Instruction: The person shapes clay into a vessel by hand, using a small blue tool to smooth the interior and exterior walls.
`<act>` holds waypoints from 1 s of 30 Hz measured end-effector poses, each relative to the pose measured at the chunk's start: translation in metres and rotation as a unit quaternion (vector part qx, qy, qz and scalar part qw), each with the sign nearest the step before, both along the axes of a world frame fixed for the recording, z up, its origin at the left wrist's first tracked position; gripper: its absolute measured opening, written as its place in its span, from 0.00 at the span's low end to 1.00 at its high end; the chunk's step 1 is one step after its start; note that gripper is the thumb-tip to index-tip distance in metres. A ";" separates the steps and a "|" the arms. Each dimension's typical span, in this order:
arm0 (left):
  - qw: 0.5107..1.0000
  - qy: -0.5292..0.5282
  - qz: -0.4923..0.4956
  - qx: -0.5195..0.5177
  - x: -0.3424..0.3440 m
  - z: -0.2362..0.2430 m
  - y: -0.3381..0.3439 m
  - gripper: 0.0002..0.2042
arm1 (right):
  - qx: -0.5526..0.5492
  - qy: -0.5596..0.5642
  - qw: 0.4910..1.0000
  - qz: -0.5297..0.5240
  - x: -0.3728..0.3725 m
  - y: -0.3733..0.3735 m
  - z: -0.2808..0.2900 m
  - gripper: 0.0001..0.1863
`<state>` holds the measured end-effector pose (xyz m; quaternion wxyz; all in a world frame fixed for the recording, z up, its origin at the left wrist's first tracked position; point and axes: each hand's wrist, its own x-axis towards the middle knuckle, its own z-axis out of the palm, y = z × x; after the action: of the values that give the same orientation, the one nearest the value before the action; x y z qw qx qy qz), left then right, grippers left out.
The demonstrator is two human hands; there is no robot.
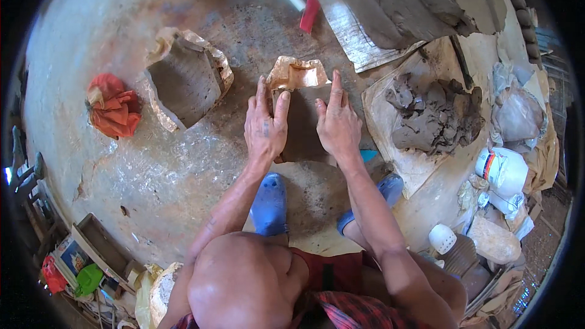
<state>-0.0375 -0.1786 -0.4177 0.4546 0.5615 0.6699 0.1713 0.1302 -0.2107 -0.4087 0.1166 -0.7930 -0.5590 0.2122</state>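
Note:
A smooth dark clay slab point(303, 125) lies between my hands, over a pale plaster-like mold point(298, 73) whose hollowed far end sticks out beyond it. My left hand point(266, 125) rests along the slab's left edge, its index finger and thumb stretched forward. On the opposite edge, my right hand point(339, 123) lies with its fingers extended, the index reaching the mold's side. Some fingers of both hands are hidden. A second mold point(226, 73) to the left holds a grey clay sheet point(186, 79). Beside my right wrist a flat blue piece point(368, 155) shows partly.
An orange-red cloth bundle point(114, 106) sits at far left. Torn clay lumps point(436, 113) lie on a sheet point(390, 164) at right; large clay slabs point(402, 0) lie beyond. A red-ended pale stick point(309, 13) is ahead. A white bucket point(503, 170) stands among clutter.

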 end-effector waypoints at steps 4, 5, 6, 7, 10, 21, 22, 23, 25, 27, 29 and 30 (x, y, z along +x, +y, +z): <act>0.964 -0.256 0.066 -0.022 -0.019 -0.030 0.004 0.39 | 0.272 0.192 0.942 0.031 -0.001 0.010 0.018 0.39; 0.951 -0.298 0.062 -0.055 -0.013 -0.023 0.006 0.39 | 0.333 0.257 0.907 0.021 0.000 0.011 0.032 0.40; 0.936 -0.336 0.057 -0.084 -0.013 -0.016 0.008 0.39 | 0.361 0.288 0.887 0.028 -0.007 0.012 0.032 0.41; 0.934 -0.350 0.042 -0.060 -0.017 -0.025 0.005 0.39 | 0.391 0.323 0.861 0.035 -0.021 0.021 0.026 0.43; 0.934 -0.351 0.056 -0.043 -0.009 -0.023 0.005 0.39 | 0.418 0.348 0.838 0.037 -0.046 0.044 -0.029 0.46; 0.924 -0.368 0.098 -0.046 -0.014 -0.019 0.006 0.31 | 0.445 0.315 0.837 0.047 -0.053 0.057 -0.072 0.43; 0.925 -0.363 0.093 -0.054 -0.011 -0.017 0.005 0.31 | 0.438 0.313 0.841 0.045 -0.054 0.050 -0.074 0.43; 0.927 -0.359 0.088 -0.062 -0.008 -0.017 0.005 0.31 | 0.434 0.306 0.846 0.041 -0.053 0.044 -0.077 0.43; 0.940 -0.334 0.064 -0.034 -0.008 -0.029 0.002 0.32 | 0.419 0.304 0.854 0.055 -0.051 0.042 -0.083 0.43; 0.930 -0.351 0.098 -0.050 -0.016 -0.035 0.002 0.32 | 0.439 0.312 0.841 0.062 -0.058 0.049 -0.078 0.44; 0.923 -0.358 0.115 -0.075 -0.008 -0.031 -0.002 0.32 | 0.454 0.296 0.838 0.063 -0.045 0.043 -0.070 0.44; 0.926 -0.351 0.116 -0.080 -0.004 -0.030 0.000 0.31 | 0.450 0.291 0.842 0.071 -0.038 0.043 -0.068 0.44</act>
<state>-0.0415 -0.1786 -0.4478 0.6807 0.3456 0.5395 0.3550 0.0921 -0.1680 -0.4764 0.6022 -0.5137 -0.5882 0.1659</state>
